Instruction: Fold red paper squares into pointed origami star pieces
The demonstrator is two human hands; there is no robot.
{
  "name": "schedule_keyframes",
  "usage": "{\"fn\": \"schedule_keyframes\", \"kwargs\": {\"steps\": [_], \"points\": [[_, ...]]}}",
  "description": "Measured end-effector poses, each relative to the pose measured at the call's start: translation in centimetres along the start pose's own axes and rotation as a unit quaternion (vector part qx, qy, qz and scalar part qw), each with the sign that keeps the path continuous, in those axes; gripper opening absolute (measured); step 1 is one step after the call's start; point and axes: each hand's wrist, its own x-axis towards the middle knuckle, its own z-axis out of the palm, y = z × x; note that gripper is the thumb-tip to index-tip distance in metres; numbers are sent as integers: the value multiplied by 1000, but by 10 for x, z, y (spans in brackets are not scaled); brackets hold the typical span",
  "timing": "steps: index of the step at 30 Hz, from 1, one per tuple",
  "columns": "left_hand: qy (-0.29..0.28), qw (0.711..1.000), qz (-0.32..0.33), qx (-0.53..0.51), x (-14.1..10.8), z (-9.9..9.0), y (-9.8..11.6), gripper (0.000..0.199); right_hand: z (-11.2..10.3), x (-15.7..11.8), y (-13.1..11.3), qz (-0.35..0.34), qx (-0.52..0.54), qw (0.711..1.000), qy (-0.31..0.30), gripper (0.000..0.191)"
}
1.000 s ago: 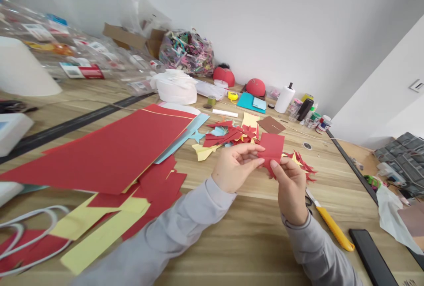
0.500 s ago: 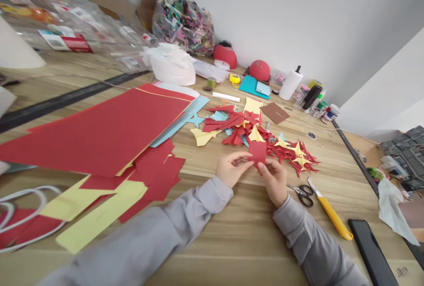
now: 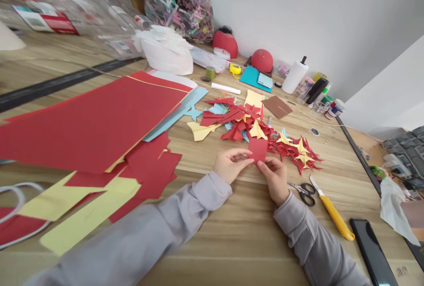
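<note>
A small red paper piece [image 3: 257,150] is held up between both hands, just above the table. My left hand [image 3: 232,164] pinches its left edge with thumb and fingers. My right hand [image 3: 274,178] grips its lower right corner, the thumb lying on the front. Right behind the paper lies a heap of folded red paper shapes [image 3: 236,129], with some yellow and blue ones among them. Folded yellow paper stars [image 3: 302,147] rest on red ones to the right. Scissors [image 3: 305,193] and a yellow utility knife [image 3: 336,216] lie to the right of my right hand.
Large red sheets [image 3: 86,127] cover the left side, with yellow strips [image 3: 89,215] and red scraps in front. A black phone [image 3: 374,250] lies at the lower right. Toward the wall stand a white bottle [image 3: 294,76], a yellow tape measure [image 3: 235,69] and stacked white paper [image 3: 167,52].
The camera view has shifted slightly, so the sheets and background sit a little differently. Both hands keep their pinch on the red paper piece, almost unmoved.
</note>
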Motion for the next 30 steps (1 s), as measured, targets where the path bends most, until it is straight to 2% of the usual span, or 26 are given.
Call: {"fn": "schedule_keyframes", "kwargs": {"steps": [9, 18, 30], "points": [[-2, 1000, 1, -16, 1, 0, -2, 23, 0, 1, -1, -5, -24, 1000, 14, 18], [1, 1000, -16, -24, 1, 0, -2, 25, 0, 2, 1, -1, 2, 1000, 10, 17], [-23, 999, -20, -42, 4, -2, -8, 28, 1, 2, 1, 2, 6, 1000, 20, 18]]}}
